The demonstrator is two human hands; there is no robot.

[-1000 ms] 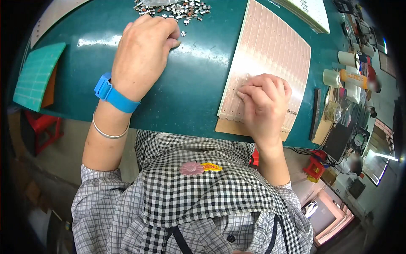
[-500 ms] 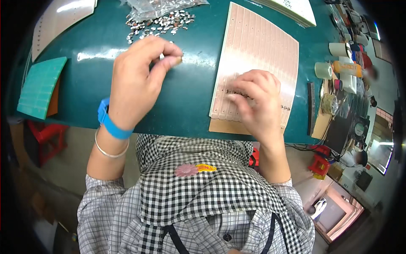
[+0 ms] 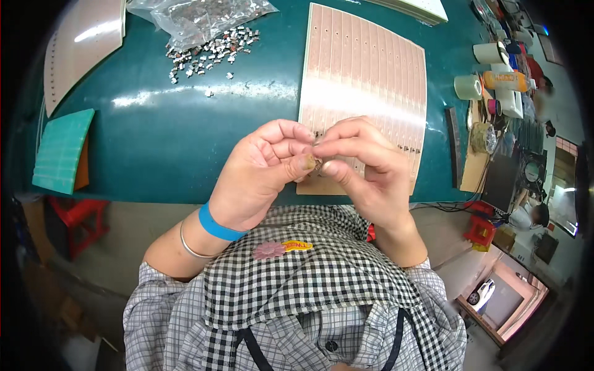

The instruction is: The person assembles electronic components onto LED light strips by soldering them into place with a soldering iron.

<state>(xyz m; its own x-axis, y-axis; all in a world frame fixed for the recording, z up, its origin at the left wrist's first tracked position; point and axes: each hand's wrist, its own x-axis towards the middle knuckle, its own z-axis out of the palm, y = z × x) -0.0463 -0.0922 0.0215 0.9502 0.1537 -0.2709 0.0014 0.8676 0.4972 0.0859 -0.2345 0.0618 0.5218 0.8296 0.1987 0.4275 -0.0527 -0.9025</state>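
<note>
My left hand and my right hand meet over the near left part of a copper-coloured circuit board panel scored into long strips. Pinched between left thumb and fingers is a small electronic component, mostly covered by fingertips. The right thumb and fingers close in on the same spot; whether they grip that piece too is hidden. A few small dark parts stand in a row along the panel's right side. Loose small metal components, resembling slide switches, lie heaped at the far left.
A clear plastic bag of components lies behind the heap. Left are a pale curved panel and a green panel. Another board stack sits at the far edge. Right are a dark bar, tape rolls and an orange bottle.
My left hand has come from beside the heap, right and nearer, to meet my right hand over the panel. The right fingers have shifted left toward it. The whole view has shifted slightly.
</note>
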